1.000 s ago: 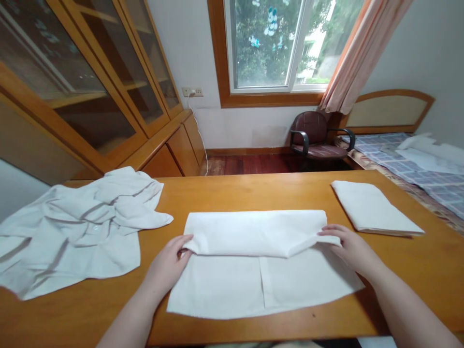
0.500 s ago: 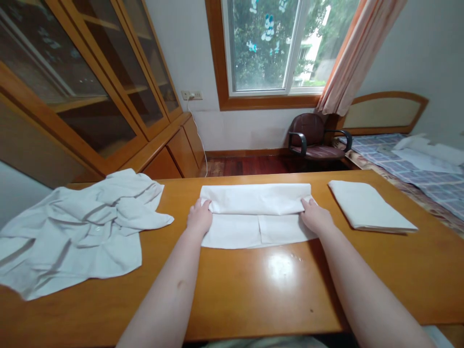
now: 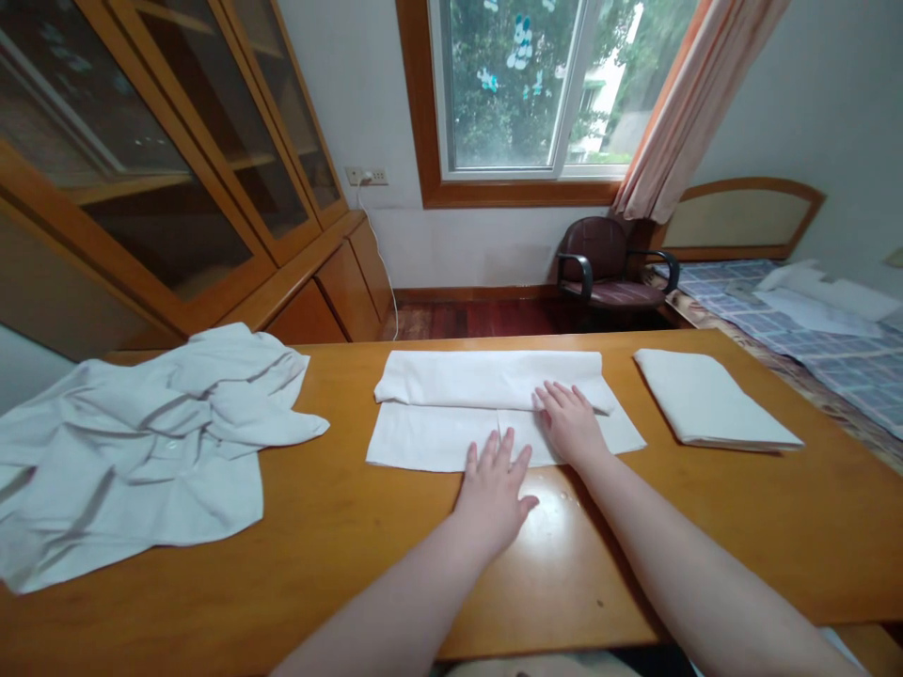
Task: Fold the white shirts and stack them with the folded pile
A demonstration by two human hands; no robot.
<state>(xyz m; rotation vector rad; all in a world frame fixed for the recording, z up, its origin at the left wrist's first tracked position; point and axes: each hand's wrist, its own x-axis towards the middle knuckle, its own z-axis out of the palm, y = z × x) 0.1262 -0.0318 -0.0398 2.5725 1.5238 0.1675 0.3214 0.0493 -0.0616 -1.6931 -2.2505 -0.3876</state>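
Note:
A white garment, likely a shirt point(image 3: 430, 437), lies partly folded in the middle of the table, its far part turned over toward me as a flat band. My left hand point(image 3: 492, 494) rests at its near edge, fingers spread, the fingertips on the cloth and the palm over the wood. On the right half of the cloth lies my right hand point(image 3: 570, 423), fingers stretched out flat across the edge of the folded band. Neither hand grips anything.
A crumpled white shirt point(image 3: 162, 451) covers the table's left side. To the right sits a neatly folded white cloth point(image 3: 712, 400). Beyond the wooden table point(image 3: 339, 583) stand a glass-fronted cabinet point(image 3: 282, 254), an armchair point(image 3: 599, 263) and a bed point(image 3: 797, 320).
Both hands have let go of the side edges of the folded band. The left hand moved right and nearer to the near edge; the right hand moved inward. The cloth's near corners now spread wider.

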